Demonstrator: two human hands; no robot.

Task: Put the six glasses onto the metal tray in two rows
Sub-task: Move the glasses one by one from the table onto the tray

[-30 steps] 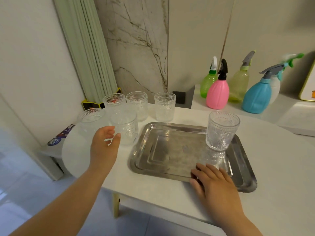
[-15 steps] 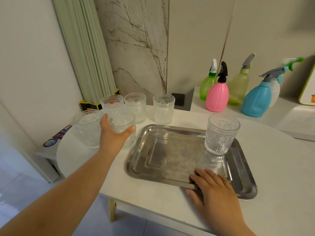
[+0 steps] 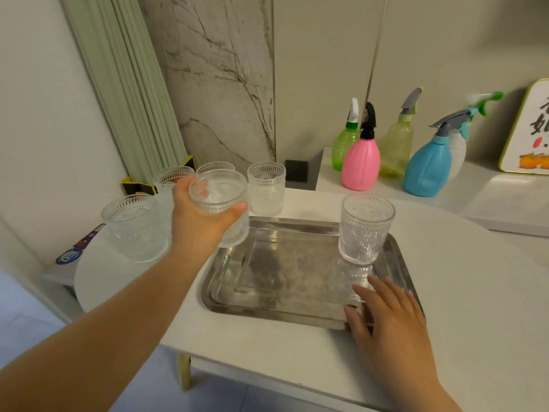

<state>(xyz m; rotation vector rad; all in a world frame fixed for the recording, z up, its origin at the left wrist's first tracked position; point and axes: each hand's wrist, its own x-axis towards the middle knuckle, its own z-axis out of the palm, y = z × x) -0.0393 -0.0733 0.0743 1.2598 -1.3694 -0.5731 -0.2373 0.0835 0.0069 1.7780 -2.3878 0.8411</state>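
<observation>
1. At the far left of the white table (image 3: 267, 346), one ribbed clear glass (image 3: 135, 228) stands upright near the rounded edge, apart from the tray.
2. Behind it, close to the wall, a second glass (image 3: 169, 178) stands with its rim partly hidden by the left hand; a third glass (image 3: 215, 167) shows only its rim above the one being held.
3. The left hand (image 3: 197, 224) is wrapped around a fourth glass (image 3: 221, 209), thumb across the front and fingers at the back. This glass is tilted slightly toward the camera, and its base appears lifted above the left far corner of the tray.
4. A fifth glass (image 3: 266, 188) stands upright on the table just beyond the tray's far edge.
5. The metal tray (image 3: 237, 304) lies flat on the table in the middle, its surface dull and smeared.
6. One glass (image 3: 365, 228) already stands upright on the tray, in the far right corner, its reflection showing in the metal below.
7. The right hand (image 3: 389, 319) lies flat and open, palm down, fingers spread over the tray's near right corner, gripping nothing.
8. On a lower shelf (image 3: 490, 200) at the right stand spray bottles: a green one (image 3: 346, 141), a pink one (image 3: 361, 162), a yellowish one (image 3: 396, 147), a blue one (image 3: 427, 165) and a white one (image 3: 459, 150).
9. A framed sign (image 3: 531, 135) leans at the right edge.
</observation>
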